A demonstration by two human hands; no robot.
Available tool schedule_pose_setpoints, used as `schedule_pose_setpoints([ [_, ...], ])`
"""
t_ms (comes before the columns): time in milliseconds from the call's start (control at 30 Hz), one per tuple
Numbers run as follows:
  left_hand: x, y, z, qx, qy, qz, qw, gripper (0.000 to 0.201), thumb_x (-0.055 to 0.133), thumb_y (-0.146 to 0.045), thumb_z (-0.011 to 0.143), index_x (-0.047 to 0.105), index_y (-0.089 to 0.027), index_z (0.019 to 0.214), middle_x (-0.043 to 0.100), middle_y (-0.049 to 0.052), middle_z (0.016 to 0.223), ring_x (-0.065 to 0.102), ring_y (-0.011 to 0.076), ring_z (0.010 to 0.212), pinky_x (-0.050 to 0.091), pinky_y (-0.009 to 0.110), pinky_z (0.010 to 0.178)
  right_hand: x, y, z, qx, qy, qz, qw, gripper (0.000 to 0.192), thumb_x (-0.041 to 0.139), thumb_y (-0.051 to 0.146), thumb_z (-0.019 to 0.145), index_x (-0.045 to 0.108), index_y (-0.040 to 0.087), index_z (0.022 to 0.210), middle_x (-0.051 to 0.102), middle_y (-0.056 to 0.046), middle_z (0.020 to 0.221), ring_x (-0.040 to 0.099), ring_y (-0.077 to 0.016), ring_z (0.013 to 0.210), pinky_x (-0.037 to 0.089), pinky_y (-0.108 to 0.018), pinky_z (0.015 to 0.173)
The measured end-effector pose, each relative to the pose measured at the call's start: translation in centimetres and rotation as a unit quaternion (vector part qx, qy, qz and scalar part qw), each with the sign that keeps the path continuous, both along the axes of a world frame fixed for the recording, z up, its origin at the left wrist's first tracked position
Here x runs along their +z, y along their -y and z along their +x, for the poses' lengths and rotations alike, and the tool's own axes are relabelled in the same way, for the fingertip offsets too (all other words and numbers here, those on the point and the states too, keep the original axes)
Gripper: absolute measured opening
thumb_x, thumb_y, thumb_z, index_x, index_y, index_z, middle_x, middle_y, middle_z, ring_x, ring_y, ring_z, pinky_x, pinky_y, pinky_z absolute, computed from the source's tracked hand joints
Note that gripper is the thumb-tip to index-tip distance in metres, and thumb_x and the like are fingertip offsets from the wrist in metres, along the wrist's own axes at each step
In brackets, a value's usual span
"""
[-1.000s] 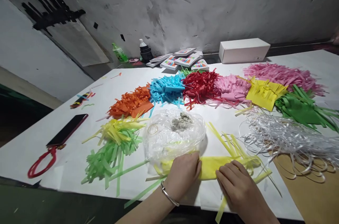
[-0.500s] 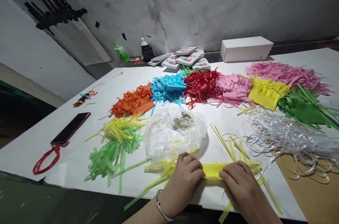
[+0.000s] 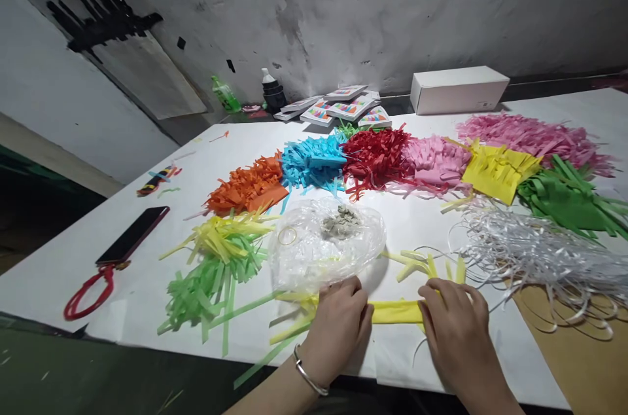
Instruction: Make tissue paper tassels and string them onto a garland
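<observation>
White paper is covering the table (image 3: 73, 264) in front of you, with a scuffed grey wall rising behind it. Your left hand (image 3: 338, 326) and your right hand (image 3: 454, 330) are both resting near the table's front edge, fingers curled down and pressing on a folded strip of yellow fringed paper (image 3: 395, 312) that is lying flat between them. Each hand is clamping one end of it, so only the middle band is showing, while loose yellow strips are fanning out past your left knuckles and above your right hand. A metal bangle (image 3: 309, 372) is sitting on your left wrist.

Just beyond your left hand, a crumpled clear plastic bag (image 3: 324, 248) is lying almost against your fingers, holding a small grey clump and a rubber band. To its left, a yellow and light green fringe bundle (image 3: 216, 264) is spreading out. White ribbon shreds (image 3: 530, 251) are piling up just beyond your right hand. Farther back, fringed piles are arcing across the table: orange (image 3: 245, 186), blue (image 3: 311, 163), red (image 3: 375, 153), pink (image 3: 434, 160), yellow (image 3: 495, 169) and dark green (image 3: 564, 196). A phone with a red strap (image 3: 132, 241) is lying well apart on the left, and a white box (image 3: 458, 89) is standing by the wall.
</observation>
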State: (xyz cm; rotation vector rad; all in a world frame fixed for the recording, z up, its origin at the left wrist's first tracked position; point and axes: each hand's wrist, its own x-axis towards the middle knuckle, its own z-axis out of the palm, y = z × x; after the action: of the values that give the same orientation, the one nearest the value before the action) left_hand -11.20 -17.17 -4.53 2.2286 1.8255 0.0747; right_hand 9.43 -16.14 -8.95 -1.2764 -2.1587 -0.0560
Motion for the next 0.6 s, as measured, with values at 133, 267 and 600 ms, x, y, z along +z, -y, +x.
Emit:
schedule_pose_setpoints([
  [133,0.0,0.0,-0.1,-0.002,0.004,0.004,1.000,0.012,0.055,-0.017,0.094,0.064,-0.019,0.085,0.067,0.007,0.099,0.064,0.0267,0.093,0.046,0.044,0.084,-0.1,0.7,-0.9,0.112,-0.040,0.015,0.993,0.019,0.046,0.013,0.097,0.063,0.021,0.094,0.067,-0.005,0.093,0.060,-0.0210,0.096,0.029,-0.047,0.103],
  [267,-0.6,0.5,-0.5,-0.018,0.066,0.074,0.995,0.011,0.067,-0.022,0.088,0.063,-0.019,0.097,0.066,0.008,0.109,0.060,0.0276,0.101,0.040,0.047,0.091,-0.5,0.8,-1.7,0.121,-0.045,0.006,0.992,0.028,0.041,0.007,0.097,0.058,0.019,0.078,0.059,-0.001,0.074,0.054,-0.0162,0.076,0.032,-0.040,0.094],
  [600,-1.9,0.7,-1.0,-0.117,0.157,0.142,0.970,0.014,0.067,-0.014,0.089,0.063,-0.020,0.077,0.067,-0.001,0.084,0.054,0.0184,0.089,0.037,0.036,0.086,-0.7,0.6,-2.4,0.143,-0.042,0.006,0.989,0.031,0.036,0.011,0.099,0.057,0.020,0.078,0.056,-0.001,0.072,0.048,-0.0178,0.072,0.031,-0.038,0.086],
])
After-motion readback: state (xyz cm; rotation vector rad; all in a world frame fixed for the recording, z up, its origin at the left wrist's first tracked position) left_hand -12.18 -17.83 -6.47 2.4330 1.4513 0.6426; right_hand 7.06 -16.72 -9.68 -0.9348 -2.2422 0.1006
